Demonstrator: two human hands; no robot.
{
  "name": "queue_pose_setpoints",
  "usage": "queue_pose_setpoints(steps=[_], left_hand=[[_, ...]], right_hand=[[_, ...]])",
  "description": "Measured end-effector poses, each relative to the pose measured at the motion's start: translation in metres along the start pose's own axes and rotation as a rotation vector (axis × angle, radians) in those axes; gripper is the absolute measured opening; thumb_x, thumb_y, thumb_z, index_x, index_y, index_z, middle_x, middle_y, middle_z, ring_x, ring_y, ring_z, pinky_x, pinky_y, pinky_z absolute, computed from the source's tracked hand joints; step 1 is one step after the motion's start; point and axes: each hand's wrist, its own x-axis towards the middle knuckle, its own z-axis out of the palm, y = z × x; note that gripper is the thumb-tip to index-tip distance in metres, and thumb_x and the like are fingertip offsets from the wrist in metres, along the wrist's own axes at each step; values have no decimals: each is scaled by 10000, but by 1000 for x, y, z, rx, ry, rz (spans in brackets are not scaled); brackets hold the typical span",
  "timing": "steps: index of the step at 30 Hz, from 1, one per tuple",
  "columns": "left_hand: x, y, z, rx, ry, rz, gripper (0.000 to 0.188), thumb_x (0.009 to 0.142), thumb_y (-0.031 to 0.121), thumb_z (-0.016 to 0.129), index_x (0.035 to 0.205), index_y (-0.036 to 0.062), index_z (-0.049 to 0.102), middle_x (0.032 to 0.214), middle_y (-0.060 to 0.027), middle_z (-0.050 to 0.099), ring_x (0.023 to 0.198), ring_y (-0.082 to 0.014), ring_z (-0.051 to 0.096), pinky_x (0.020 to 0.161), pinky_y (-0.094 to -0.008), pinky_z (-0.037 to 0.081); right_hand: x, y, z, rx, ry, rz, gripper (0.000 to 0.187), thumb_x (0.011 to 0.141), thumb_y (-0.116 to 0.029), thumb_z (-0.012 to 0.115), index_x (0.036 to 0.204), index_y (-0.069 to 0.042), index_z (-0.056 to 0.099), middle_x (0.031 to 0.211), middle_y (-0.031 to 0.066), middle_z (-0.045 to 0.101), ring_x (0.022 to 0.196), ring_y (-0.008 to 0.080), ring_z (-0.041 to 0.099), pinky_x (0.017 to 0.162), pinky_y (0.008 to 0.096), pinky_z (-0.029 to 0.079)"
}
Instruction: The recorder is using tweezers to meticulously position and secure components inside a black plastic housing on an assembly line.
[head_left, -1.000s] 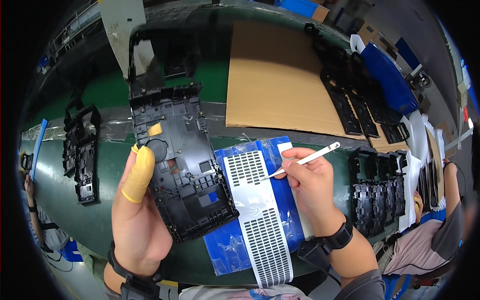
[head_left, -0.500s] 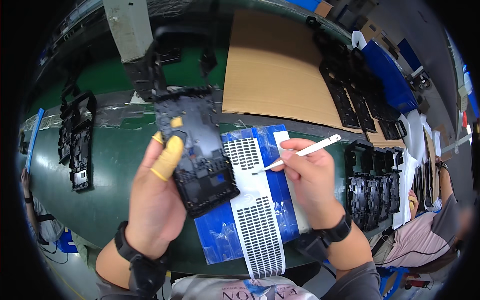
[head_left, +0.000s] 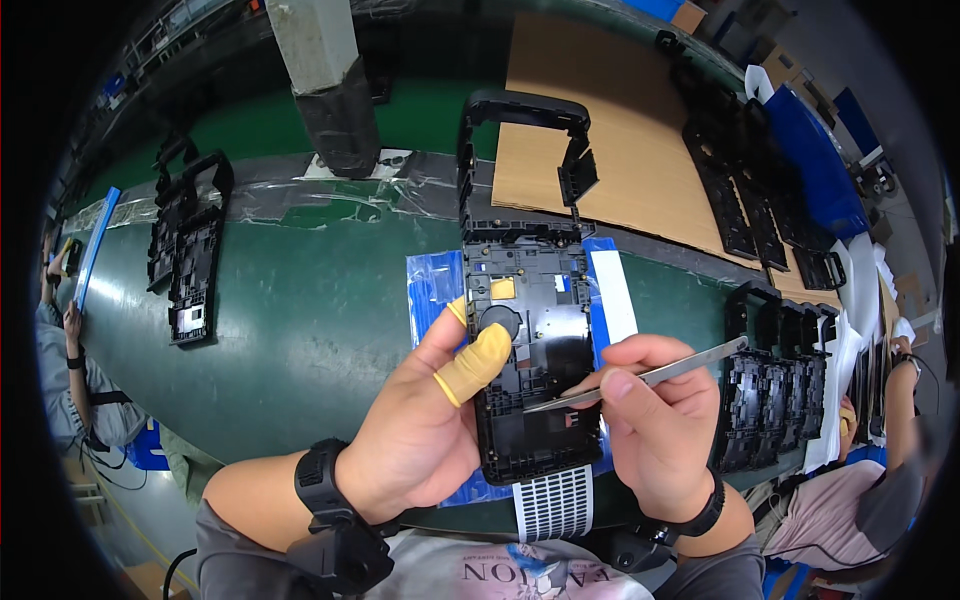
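My left hand [head_left: 415, 425] grips a black plastic housing [head_left: 560, 335] by its left side, thumb on the inner face. The housing has a tall loop-shaped frame at its far end. Yellow finger cots [head_left: 472, 368] cover the thumb and another fingertip. In my right hand [head_left: 660, 435], pinched between thumb and fingers, are metal tweezers [head_left: 690, 362], their tip at the lower part of the housing's inside. Whether the tip carries anything is too small to tell. Beneath the housing lies a white sheet of small black stickers [head_left: 555, 505] on a blue board [head_left: 435, 280], both partly covered.
Several similar black housings [head_left: 775, 400] stand on the right, others [head_left: 195, 250] at the left. A cardboard sheet [head_left: 600, 130] lies at the back, with black parts [head_left: 735, 215] on its right. A pillar [head_left: 335, 100] rises behind. Other people sit at both sides.
The tweezers have left the sticker sheet and now reach into the housing. My left hand has brought the housing rightward, over the sheet and board. The view has shifted somewhat.
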Motion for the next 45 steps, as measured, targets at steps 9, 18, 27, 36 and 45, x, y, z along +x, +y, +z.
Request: queue_pose_setpoints(steps=[9,18,27,36,45], left_hand=[[-1,-1,-1,38,-19,72,415,832,240,466,1184,77,320,1115,-94,457,1007,-209,480,849,-364,413],[-1,-2,-1,41,0,70,410,841,231,447,1193,74,311,1114,-103,458,1002,-214,484,844,-369,416],[-1,0,-5,-73,-69,37,384,830,120,454,1188,86,317,1087,-81,468,985,-196,484,835,-345,411],[-1,-5,-1,31,27,104,433,810,176,451,1204,70,306,1123,-140,453,983,-274,495,829,-418,420],[-2,-4,0,10,32,97,415,816,169,444,1196,67,312,1106,-145,462,976,-275,499,822,-425,425]], right_hand=[[1,1,5,-26,-1,23,186,759,48,517,940,83,489,786,143,582,700,153,582,642,231,481],[2,1,4,-74,4,25,179,759,49,518,933,83,497,787,138,584,704,143,577,624,218,471],[4,4,2,-30,-1,31,177,755,59,513,931,78,500,774,139,581,681,157,579,586,246,479],[3,1,3,26,-4,46,176,760,53,508,934,82,497,772,141,578,676,163,573,588,268,482],[4,0,7,-130,50,33,156,762,15,478,913,54,482,712,175,571,620,240,586,546,337,487]])
